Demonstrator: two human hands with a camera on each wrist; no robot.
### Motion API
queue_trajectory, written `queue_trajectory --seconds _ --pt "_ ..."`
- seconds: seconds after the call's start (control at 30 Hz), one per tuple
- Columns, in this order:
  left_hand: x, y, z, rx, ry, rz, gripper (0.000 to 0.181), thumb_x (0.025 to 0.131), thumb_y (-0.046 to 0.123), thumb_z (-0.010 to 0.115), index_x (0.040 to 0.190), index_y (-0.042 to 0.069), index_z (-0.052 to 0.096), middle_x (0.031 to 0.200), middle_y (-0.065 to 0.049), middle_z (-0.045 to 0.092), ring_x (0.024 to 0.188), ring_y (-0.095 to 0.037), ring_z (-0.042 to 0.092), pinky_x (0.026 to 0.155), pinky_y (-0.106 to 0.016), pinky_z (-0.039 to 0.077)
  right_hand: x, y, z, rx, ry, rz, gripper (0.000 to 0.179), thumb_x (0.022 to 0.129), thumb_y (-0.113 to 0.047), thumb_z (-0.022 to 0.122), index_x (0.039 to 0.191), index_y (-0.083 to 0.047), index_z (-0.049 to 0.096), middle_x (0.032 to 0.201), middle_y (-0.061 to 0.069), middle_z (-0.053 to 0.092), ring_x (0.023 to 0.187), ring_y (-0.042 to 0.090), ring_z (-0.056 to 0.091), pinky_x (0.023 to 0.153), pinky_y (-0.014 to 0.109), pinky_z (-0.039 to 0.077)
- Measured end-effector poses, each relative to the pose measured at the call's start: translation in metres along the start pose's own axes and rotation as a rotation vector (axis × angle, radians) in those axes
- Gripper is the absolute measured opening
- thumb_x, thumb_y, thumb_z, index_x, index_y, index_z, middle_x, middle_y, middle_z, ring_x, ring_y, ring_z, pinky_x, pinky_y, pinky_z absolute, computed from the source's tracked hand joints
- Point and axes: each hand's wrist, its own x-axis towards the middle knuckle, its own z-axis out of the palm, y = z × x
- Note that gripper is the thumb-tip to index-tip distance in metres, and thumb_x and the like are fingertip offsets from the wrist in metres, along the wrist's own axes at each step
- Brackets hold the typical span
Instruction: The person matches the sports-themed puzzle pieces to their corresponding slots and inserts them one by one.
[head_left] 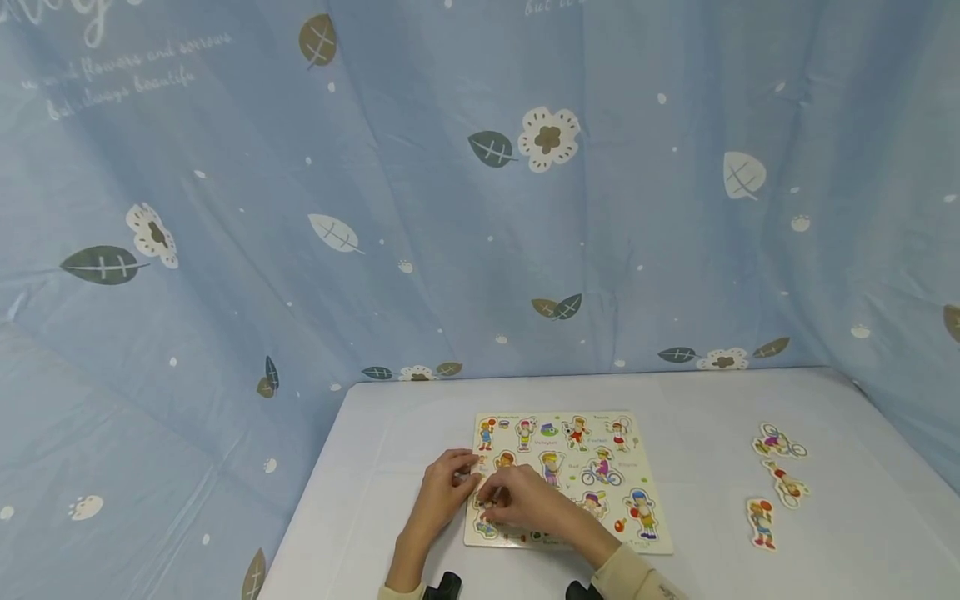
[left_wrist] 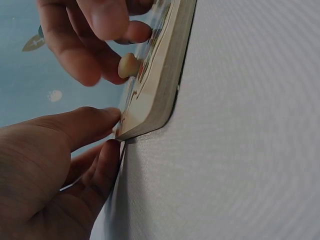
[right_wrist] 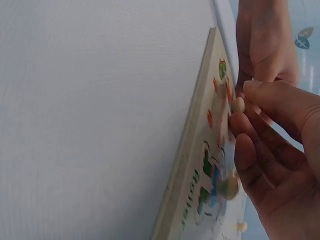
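A wooden knob puzzle board (head_left: pixel 652 536) with sports figures lies on the white table. My left hand (head_left: pixel 440 493) is at its left edge; in the left wrist view the thumb (left_wrist: pixel 97 121) and a finger pinch the board's corner. Over the board's lower left, my right hand (head_left: pixel 528 502) has its thumb and fingers around the small round knob (right_wrist: pixel 239 104) of a puzzle piece. The fingers mostly hide that piece's picture. Another knob (right_wrist: pixel 228 188) stands on the roller-skating piece, below the fingers in the right wrist view.
To the right of the board lie three loose pieces: a cyclist (head_left: pixel 780 442), a figure with a racket (head_left: pixel 786 485) and a figure with a ball (head_left: pixel 761 523). Several pieces sit in the board. A blue patterned curtain (head_left: pixel 450 208) hangs behind the table (head_left: pixel 712 467).
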Motion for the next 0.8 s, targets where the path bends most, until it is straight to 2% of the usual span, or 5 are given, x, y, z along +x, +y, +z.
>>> queue_trajectory --seconds 0.23,0.3,0.43,0.8 --pt "0.002 0.000 0.000 -0.008 -0.014 -0.015 0.027 0.087 0.007 0.072 0.112 0.000 0.070 0.119 -0.015 0.066 0.093 -0.022 0.068 0.071 -0.020 0.057 -0.015 0.002 -0.021 0.048 -0.012 0.043 0.020 0.087 -0.014 0.073 0.108 -0.013 0.072 0.102 -0.001 0.073 0.083 -0.001 0.063 0.072 0.015 0.053" --pt "0.002 0.000 0.000 -0.007 -0.018 -0.028 0.027 0.087 0.008 0.072 0.113 0.000 0.070 0.120 -0.014 0.066 0.094 -0.021 0.068 0.072 -0.020 0.057 -0.022 0.006 -0.029 0.045 -0.002 0.027 0.021 0.088 -0.011 0.072 0.109 -0.011 0.072 0.103 0.002 0.072 0.083 0.001 0.064 0.070 0.016 0.054" --pt "0.002 0.001 -0.001 -0.020 -0.026 -0.062 0.028 0.088 0.010 0.072 0.114 0.001 0.070 0.121 -0.013 0.065 0.095 -0.020 0.067 0.072 -0.018 0.056 -0.038 0.016 -0.046 0.046 0.016 0.006 0.022 0.088 -0.012 0.072 0.110 -0.008 0.071 0.105 0.007 0.070 0.083 0.003 0.065 0.068 0.017 0.054" --pt "0.001 0.002 0.002 -0.021 -0.017 -0.069 0.028 0.087 0.010 0.073 0.113 0.001 0.070 0.119 -0.011 0.066 0.092 -0.016 0.066 0.071 -0.017 0.056 -0.087 0.041 -0.083 0.001 0.103 0.010 0.022 0.090 -0.014 0.071 0.109 -0.006 0.071 0.105 0.009 0.072 0.082 0.002 0.064 0.066 0.019 0.055"
